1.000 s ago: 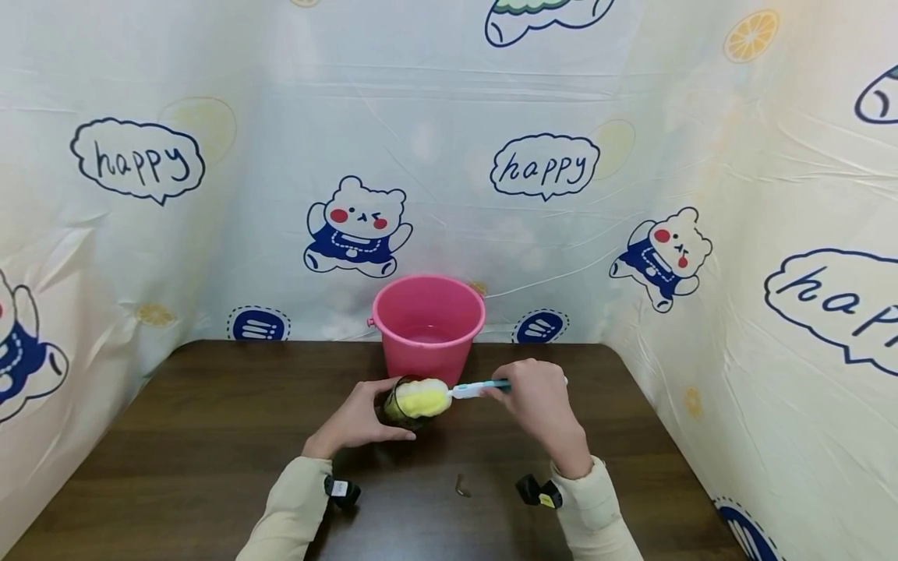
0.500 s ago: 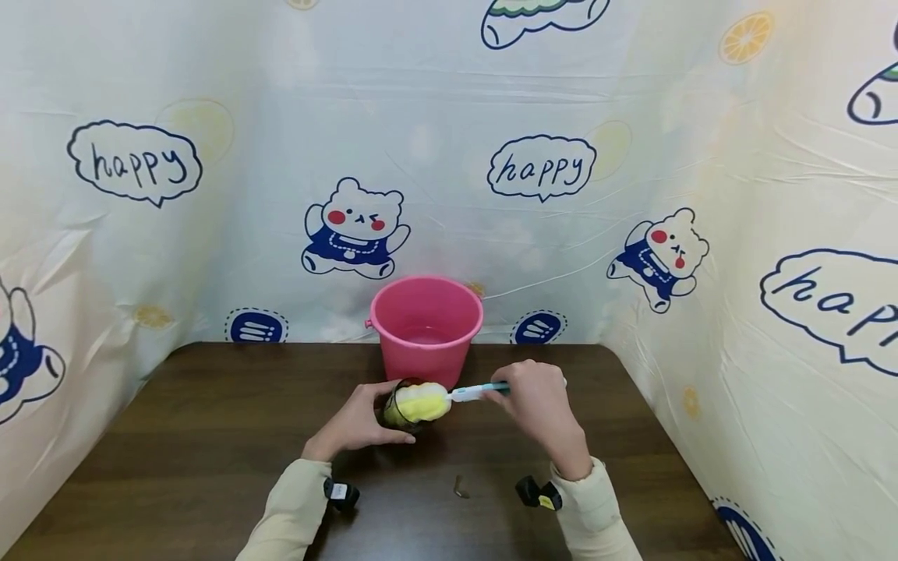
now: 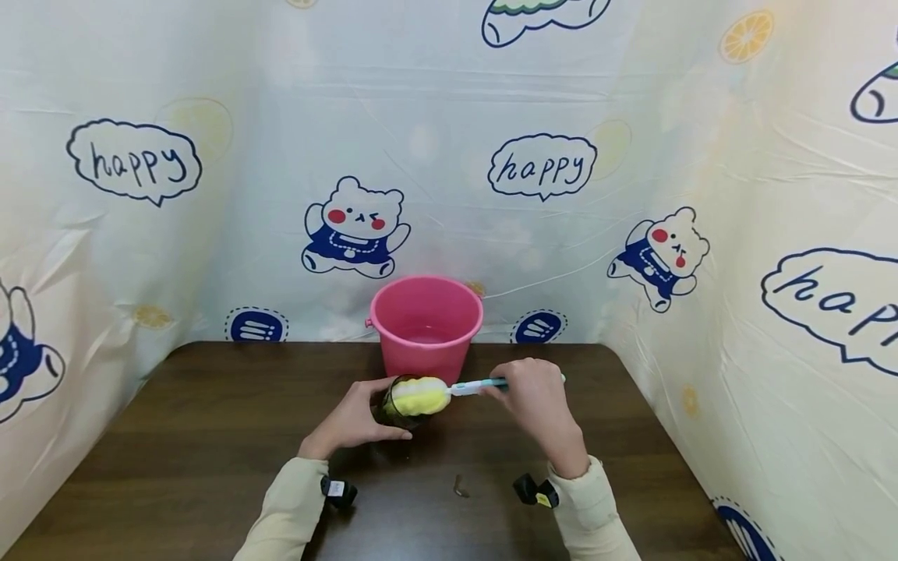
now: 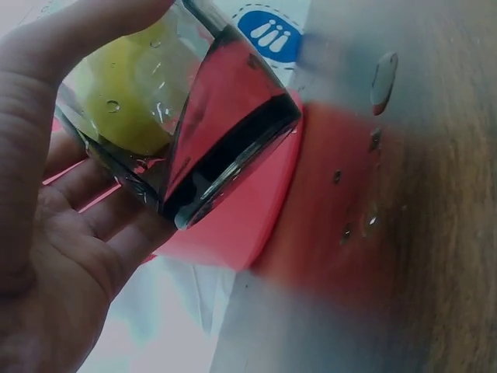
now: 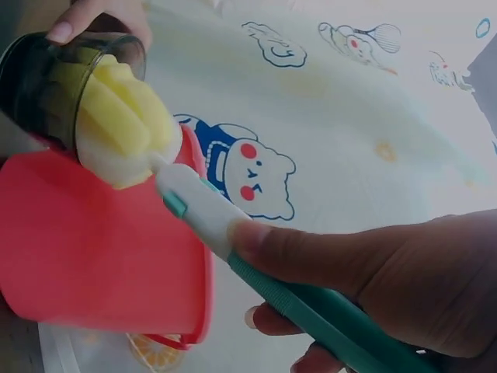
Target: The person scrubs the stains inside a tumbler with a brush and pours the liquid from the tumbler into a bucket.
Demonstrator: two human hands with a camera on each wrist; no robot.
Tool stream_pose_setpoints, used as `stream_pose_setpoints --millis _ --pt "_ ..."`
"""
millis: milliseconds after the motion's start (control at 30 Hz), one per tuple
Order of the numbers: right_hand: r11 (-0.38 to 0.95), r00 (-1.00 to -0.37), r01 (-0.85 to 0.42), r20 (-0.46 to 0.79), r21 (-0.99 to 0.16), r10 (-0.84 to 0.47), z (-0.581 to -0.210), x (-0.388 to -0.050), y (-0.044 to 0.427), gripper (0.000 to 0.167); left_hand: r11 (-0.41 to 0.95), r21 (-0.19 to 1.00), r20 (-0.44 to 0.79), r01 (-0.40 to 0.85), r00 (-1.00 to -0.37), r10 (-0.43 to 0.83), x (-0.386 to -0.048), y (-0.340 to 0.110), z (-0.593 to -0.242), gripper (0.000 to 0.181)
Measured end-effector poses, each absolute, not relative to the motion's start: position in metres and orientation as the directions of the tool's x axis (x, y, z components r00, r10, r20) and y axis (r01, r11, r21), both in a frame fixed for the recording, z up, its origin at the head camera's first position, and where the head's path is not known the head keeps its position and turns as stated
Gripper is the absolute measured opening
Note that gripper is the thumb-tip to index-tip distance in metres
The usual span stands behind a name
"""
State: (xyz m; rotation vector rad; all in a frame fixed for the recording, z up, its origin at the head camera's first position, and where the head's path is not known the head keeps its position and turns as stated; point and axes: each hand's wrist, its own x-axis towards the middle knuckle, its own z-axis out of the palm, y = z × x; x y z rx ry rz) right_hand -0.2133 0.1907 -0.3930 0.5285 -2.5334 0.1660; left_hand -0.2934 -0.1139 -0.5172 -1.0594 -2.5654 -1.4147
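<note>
My left hand (image 3: 356, 419) grips a dark see-through glass (image 4: 233, 132), which is tilted on its side with its mouth toward the right. A sponge brush (image 3: 421, 396) with a yellow and white head sits partly inside the glass. In the right wrist view the sponge head (image 5: 128, 116) sticks out past the rim. My right hand (image 3: 539, 401) holds the brush by its white and green handle (image 5: 210, 210), thumb along the top. The glass is held above the table, just in front of the pink bucket (image 3: 428, 358).
The pink bucket stands at the back of the brown wooden table (image 3: 210, 436), near the printed curtain (image 3: 449, 117). A small brownish object (image 3: 460, 486) lies on the table between the forearms. Water drops (image 4: 373, 221) dot the tabletop under the glass.
The glass and sponge head have shifted very slightly left and up with the left hand. Both hands keep their holds; the bucket stays put.
</note>
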Motion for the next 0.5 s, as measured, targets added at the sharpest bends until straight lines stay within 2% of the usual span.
stream_pose_setpoints --millis 100,233,333,500 --pt "0.900 -0.751 -0.435 0.543 0.019 -0.375 -0.393 -0.215 0.191 0.024 0.367 0.736 0.336 0.569 -0.777 0.532 -0.294 -0.115 -0.515 0.083" --pt "0.856 -0.685 -0.513 0.570 0.065 -0.454 -0.394 -0.217 0.192 0.023 0.368 0.728 0.346 0.578 -0.773 0.531 -0.294 -0.115 -0.514 0.084" --pt "0.845 -0.644 -0.530 0.611 0.078 -0.460 -0.397 -0.219 0.192 0.023 0.351 0.737 0.346 0.578 -0.768 0.538 -0.294 -0.115 -0.515 0.083" --pt "0.870 -0.662 -0.491 0.630 0.046 -0.407 -0.403 -0.225 0.189 0.023 0.351 0.752 0.331 0.558 -0.780 0.530 -0.294 -0.117 -0.515 0.082"
